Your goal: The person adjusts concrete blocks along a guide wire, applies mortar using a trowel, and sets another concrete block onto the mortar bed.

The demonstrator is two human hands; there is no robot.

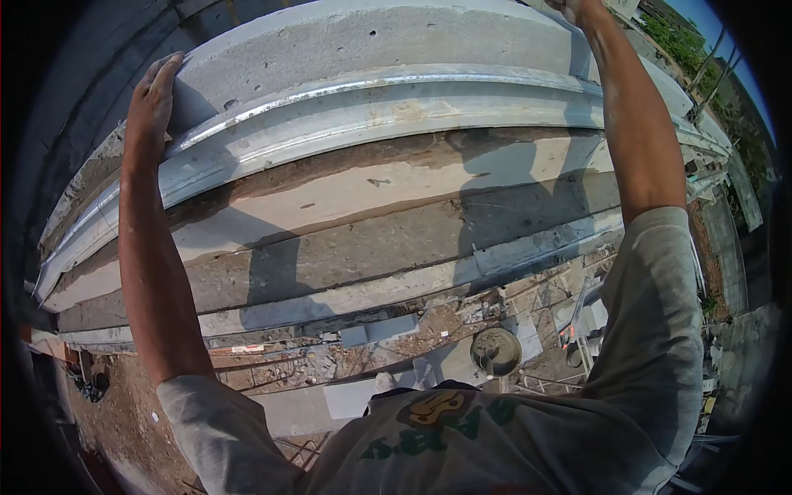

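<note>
A long pale grey concrete piece [371,41] with small pits spans the top of the view. My left hand [153,101] lies against its left end, fingers stretched out and side by side. At the top edge of the view, my right hand [575,10] is partly cut off; its fingers look bent together near the far right part of the concrete, and what they hold is hidden. Below the grey piece runs a light metal-like straight edge [363,81], then a band of smooth plaster [330,194] with a damp brown strip above it.
Far below are a round bucket of mortar [496,351] with a tool in it, grey blocks [379,332], planks [293,411] under my feet, and rubble. A dark wall [74,91] stands at the left. Trees [672,33] show at the upper right.
</note>
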